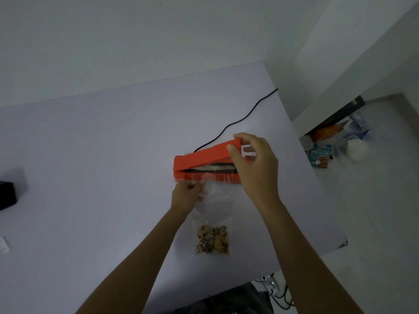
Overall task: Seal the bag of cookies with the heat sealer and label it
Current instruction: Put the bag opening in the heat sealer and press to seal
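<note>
Dim, flat, bluish light; wide-angle bending at edges; perhaps slightly soft.

home room | plain white walls | groceries on floor

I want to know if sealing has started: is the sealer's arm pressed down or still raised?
Raised. The sealer shows a dark gap under its arm; the right hand holds the arm's end, and the bag mouth lies in the gap.

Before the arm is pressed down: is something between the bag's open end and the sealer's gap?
Nothing visible. The bag top already lies in the open heat sealer, held by the left hand; the right hand holds the arm.
</note>
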